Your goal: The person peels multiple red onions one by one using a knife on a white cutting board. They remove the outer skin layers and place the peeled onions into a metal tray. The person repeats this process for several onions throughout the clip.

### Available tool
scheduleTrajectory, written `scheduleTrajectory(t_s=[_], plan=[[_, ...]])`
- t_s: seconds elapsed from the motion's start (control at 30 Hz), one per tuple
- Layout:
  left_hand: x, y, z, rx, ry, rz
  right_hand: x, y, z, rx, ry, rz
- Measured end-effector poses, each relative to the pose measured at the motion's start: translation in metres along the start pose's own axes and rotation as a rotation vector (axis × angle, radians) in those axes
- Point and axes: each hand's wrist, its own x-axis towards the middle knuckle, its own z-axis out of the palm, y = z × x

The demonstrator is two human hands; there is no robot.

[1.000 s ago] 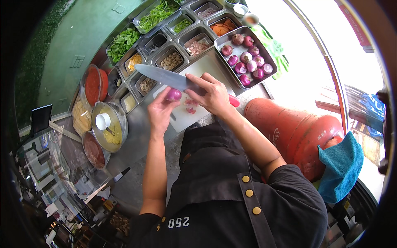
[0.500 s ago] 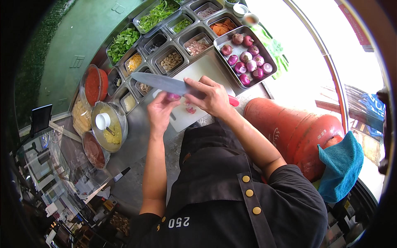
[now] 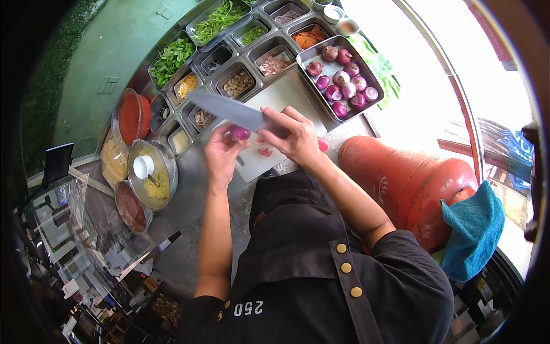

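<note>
My left hand (image 3: 222,153) pinches a small purple-red onion (image 3: 239,133) between thumb and fingers. In my right hand (image 3: 295,133) is a large kitchen knife (image 3: 229,110); the broad blade points up and left, just above the onion, and the end of its red handle (image 3: 322,144) shows beyond my palm. Whether the edge touches the onion I cannot tell. Beneath both hands lies a white cutting board (image 3: 250,169) with a few reddish onion scraps (image 3: 265,152) on it. A metal tray (image 3: 376,104) of several red onions (image 3: 349,90) stands at the board's right.
Metal pans of leafy greens (image 3: 172,59), diced meat (image 3: 236,86) and sliced carrot (image 3: 309,38) line the far side. At left are a tub of red sauce (image 3: 130,120) and a bowl with yellow food (image 3: 156,191). A red gas cylinder (image 3: 401,180) lies right, a teal towel (image 3: 475,229) beside it.
The knife's tip has swung upward and slightly right. More of the onion shows in my left hand. Both hands have otherwise stayed nearly in place.
</note>
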Motion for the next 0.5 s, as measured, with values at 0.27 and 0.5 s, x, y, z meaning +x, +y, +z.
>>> scheduleTrajectory(t_s=[0.27,0.5], plan=[[-0.0067,0.0012,0.0095,-0.115,-0.029,0.093,-0.0003,-0.0031,-0.0018,0.015,-0.001,0.107],[-0.0064,-0.003,0.0019,-0.133,-0.077,0.06,-0.0004,-0.0082,-0.003,0.01,-0.043,0.081]])
